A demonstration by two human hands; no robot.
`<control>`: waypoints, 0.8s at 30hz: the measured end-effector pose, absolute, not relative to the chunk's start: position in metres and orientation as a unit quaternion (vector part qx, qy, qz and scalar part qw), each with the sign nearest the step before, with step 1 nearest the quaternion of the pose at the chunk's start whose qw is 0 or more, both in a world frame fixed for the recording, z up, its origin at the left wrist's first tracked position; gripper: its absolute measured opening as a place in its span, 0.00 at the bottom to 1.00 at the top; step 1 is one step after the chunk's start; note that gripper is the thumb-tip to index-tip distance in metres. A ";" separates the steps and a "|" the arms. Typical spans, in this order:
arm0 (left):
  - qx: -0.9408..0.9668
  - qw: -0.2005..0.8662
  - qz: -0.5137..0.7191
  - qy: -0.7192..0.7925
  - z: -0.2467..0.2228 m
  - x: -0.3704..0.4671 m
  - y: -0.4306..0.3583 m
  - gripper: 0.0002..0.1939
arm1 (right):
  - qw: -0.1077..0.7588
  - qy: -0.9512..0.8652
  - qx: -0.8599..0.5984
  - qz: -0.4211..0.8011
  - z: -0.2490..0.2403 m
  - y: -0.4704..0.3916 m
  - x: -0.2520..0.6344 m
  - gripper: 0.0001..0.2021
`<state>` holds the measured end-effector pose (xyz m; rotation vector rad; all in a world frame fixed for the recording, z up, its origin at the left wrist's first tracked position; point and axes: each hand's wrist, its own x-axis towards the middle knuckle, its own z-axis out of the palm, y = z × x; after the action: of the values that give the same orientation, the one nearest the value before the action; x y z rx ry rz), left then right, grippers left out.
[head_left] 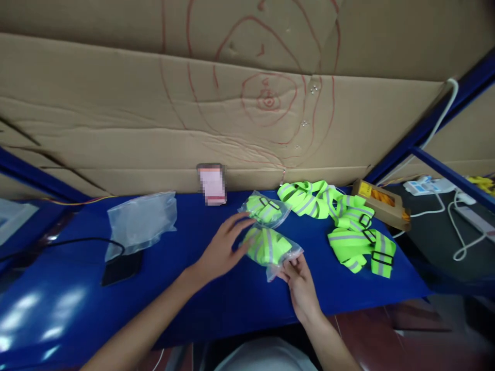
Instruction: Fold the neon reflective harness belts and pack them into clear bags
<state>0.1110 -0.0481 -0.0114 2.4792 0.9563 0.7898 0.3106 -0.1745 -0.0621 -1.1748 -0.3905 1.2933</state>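
Blue tabletop [235, 306] ends near right hand [302, 286] pinching edge of strap bag [268, 246].

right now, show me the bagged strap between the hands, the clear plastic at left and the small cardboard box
Bagged strap [269, 246]: head view, bag's middle.
Clear plastic [142, 220]: head view, its middle.
Small cardboard box [380, 211]: head view, cardboard below its opening.

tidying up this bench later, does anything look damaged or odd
The cardboard behind the table looks odd: creased, with uneven red rings drawn across it. Nothing looks spilled, and the bag in the right hand shows no obvious damage.
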 end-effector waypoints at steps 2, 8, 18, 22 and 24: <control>0.916 0.121 0.222 0.313 -0.017 0.105 -0.073 0.29 | 0.615 -0.201 -0.508 0.569 -0.064 -0.166 0.304 0.26; 0.919 0.055 0.163 0.356 -0.049 0.106 -0.083 0.30 | 0.516 -0.412 -0.524 0.538 -0.066 -0.144 0.312 0.17; 0.917 0.045 0.210 0.337 -0.065 0.132 -0.040 0.25 | 0.245 -0.687 -0.683 -0.020 -0.030 -0.066 0.441 0.24; 0.917 0.048 0.207 0.336 -0.064 0.137 -0.034 0.25 | 0.129 -0.716 -0.686 -0.032 -0.039 -0.025 0.453 0.37; 0.912 0.046 0.214 0.346 -0.064 0.137 -0.036 0.26 | 0.145 -0.707 -0.692 -0.021 -0.044 -0.015 0.454 0.34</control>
<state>0.1369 -0.0360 -0.0636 2.7846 1.0557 0.6533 0.4544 -0.0145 -0.0437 -1.9946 -2.0363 -0.0599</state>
